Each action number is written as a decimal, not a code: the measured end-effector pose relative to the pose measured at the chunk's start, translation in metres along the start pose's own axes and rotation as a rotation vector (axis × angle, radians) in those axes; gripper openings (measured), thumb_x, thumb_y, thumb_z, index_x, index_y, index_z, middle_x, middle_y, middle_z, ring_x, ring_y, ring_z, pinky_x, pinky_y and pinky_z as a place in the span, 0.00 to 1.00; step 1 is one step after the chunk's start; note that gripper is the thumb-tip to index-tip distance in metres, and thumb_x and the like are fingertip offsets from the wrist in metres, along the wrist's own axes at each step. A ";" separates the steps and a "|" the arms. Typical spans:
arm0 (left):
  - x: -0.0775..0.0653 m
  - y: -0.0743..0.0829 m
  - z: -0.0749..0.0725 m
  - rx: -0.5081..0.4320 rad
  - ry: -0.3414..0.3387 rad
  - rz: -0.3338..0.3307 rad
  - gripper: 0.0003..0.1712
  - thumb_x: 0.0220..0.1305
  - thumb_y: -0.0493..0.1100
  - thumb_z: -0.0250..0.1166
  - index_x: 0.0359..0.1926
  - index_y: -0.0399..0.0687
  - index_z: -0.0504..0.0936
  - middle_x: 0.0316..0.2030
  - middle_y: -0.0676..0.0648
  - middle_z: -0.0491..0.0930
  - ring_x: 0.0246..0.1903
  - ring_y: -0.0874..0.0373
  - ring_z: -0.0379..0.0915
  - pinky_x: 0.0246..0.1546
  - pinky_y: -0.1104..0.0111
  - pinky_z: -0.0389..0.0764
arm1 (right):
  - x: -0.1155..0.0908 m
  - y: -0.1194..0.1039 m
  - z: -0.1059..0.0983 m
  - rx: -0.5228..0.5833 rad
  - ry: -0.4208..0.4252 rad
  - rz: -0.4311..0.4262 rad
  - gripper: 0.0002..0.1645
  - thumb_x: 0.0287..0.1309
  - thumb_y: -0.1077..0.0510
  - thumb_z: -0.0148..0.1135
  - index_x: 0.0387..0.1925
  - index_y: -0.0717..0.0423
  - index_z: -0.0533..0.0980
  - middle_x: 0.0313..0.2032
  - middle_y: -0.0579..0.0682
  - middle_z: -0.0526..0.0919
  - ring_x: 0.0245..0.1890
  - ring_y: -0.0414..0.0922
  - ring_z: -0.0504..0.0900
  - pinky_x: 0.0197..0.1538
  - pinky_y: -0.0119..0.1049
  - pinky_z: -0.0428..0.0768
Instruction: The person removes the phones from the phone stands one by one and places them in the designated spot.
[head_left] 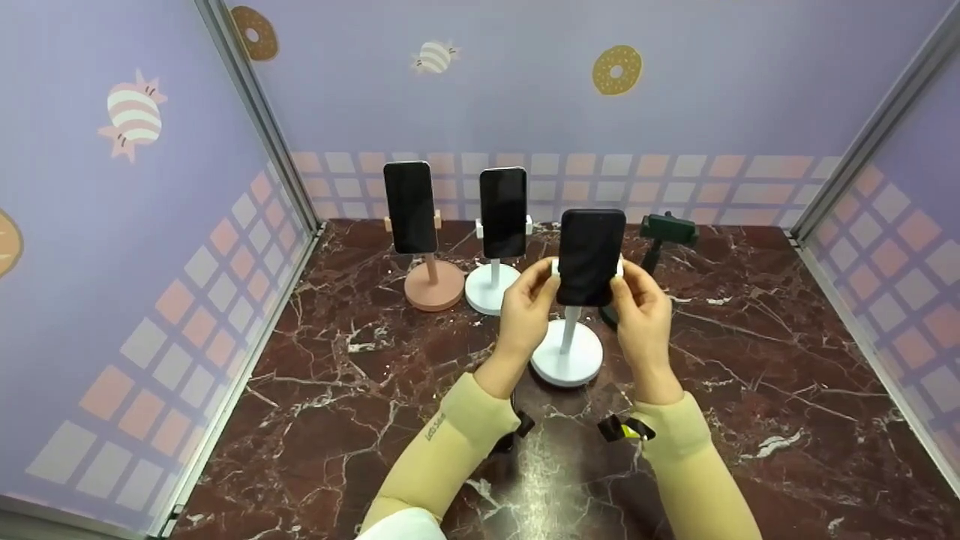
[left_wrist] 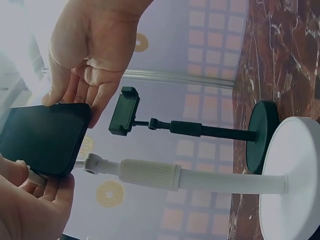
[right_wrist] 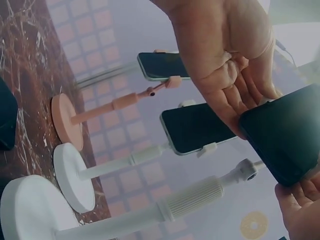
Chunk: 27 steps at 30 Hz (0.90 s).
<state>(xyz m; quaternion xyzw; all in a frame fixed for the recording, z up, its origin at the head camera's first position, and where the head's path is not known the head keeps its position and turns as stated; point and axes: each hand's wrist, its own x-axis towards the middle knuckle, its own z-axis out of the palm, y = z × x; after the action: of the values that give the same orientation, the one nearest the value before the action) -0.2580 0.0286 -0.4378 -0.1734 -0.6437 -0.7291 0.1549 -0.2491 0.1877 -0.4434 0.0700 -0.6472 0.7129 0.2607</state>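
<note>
A black smartphone [head_left: 591,255] stands upright in the clamp of a white phone stand [head_left: 568,356]. My left hand [head_left: 523,315] pinches the white clamp at the phone's left edge between thumb and fingers. On the opposite edge, my right hand [head_left: 645,319] grips the clamp's other side the same way. Both thumbs lie toward me, with fingers curled behind. In the left wrist view the stand's ribbed collar [left_wrist: 149,174] shows below the phone. Most of the clamp is hidden by the hands and the phone.
Behind on the left, a pink stand [head_left: 434,289] and a second white stand [head_left: 492,291] each hold a phone. A dark green stand [head_left: 667,228] with a bare clamp is behind my right hand. Patterned panels wall in the marbled table [head_left: 765,360]. A dark object [right_wrist: 6,115] lies near the front.
</note>
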 end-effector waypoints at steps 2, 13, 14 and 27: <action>-0.005 0.001 -0.001 -0.008 0.003 0.000 0.19 0.73 0.29 0.57 0.60 0.18 0.74 0.54 0.24 0.80 0.54 0.37 0.80 0.57 0.67 0.82 | -0.004 0.000 -0.001 0.007 -0.006 0.000 0.17 0.70 0.67 0.59 0.55 0.74 0.78 0.38 0.37 0.87 0.35 0.33 0.81 0.40 0.26 0.79; -0.019 -0.003 -0.002 -0.016 0.009 -0.015 0.19 0.73 0.29 0.58 0.60 0.20 0.75 0.54 0.25 0.80 0.53 0.45 0.81 0.55 0.73 0.81 | -0.017 0.002 -0.005 0.052 -0.037 0.002 0.17 0.70 0.67 0.59 0.56 0.74 0.77 0.41 0.39 0.88 0.40 0.35 0.85 0.45 0.26 0.83; -0.020 -0.003 -0.003 -0.021 0.009 -0.021 0.19 0.72 0.29 0.58 0.60 0.20 0.75 0.54 0.25 0.80 0.52 0.47 0.81 0.55 0.73 0.81 | -0.018 0.002 -0.005 0.057 -0.039 0.002 0.17 0.70 0.67 0.59 0.55 0.74 0.77 0.41 0.39 0.88 0.40 0.35 0.85 0.44 0.26 0.83; -0.028 -0.006 -0.004 -0.011 -0.028 0.007 0.20 0.74 0.31 0.57 0.61 0.21 0.74 0.54 0.26 0.80 0.51 0.47 0.82 0.52 0.73 0.81 | -0.027 0.007 -0.008 0.082 -0.005 0.051 0.15 0.70 0.67 0.59 0.55 0.70 0.79 0.41 0.39 0.88 0.41 0.35 0.85 0.45 0.25 0.82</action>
<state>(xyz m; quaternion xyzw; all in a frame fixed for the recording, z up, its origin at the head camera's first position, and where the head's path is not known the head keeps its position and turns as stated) -0.2360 0.0251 -0.4566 -0.1867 -0.6410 -0.7297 0.1476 -0.2274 0.1874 -0.4631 0.0662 -0.6196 0.7451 0.2378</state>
